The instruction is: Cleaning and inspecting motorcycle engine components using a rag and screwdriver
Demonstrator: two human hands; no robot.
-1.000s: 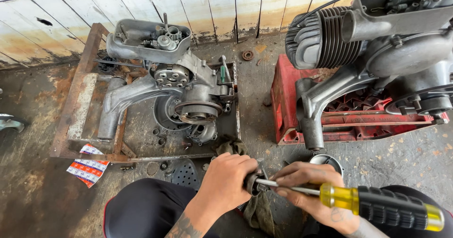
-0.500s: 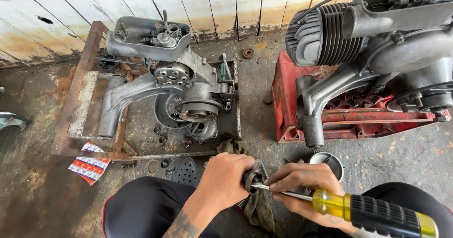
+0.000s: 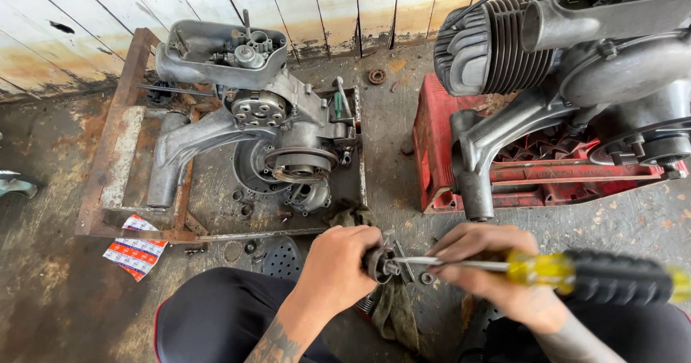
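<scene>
Seen from above, looking down at two bare hands over a stained concrete floor (image 3: 57,312).

Left hand (image 3: 338,269), low in the middle: fingers curled tight around a small dark round metal part (image 3: 379,263), held just above a greasy rag (image 3: 394,312) between black-trousered knees (image 3: 216,316).

Right hand (image 3: 497,276), just to the right of it: closed around the shaft end of a screwdriver (image 3: 576,271) with a yellow and black handle, the handle pointing off to the right edge, the thin metal blade lying level and pointing left. Blade tip touching the centre of the small part in the left hand.

Beyond the hands, centre left: a stripped grey engine casing (image 3: 281,136) with exposed round parts, lying on a rusty metal frame (image 3: 108,183) over a dark tray. Loose washers and small rings scattered on the floor near the frame's front edge, along with a perforated round disc (image 3: 282,258). Red and white paper packet (image 3: 135,251) lying at the frame's near left corner.

Upper right: a second, larger engine (image 3: 576,68) with a finned cylinder, resting on a red plastic crate (image 3: 533,168).

Across the top: a wall of white-painted wooden planks (image 3: 288,3), worn and dirty along the bottom. Small rusty ring (image 3: 376,75) on the floor near the wall, between the two engines.
</scene>
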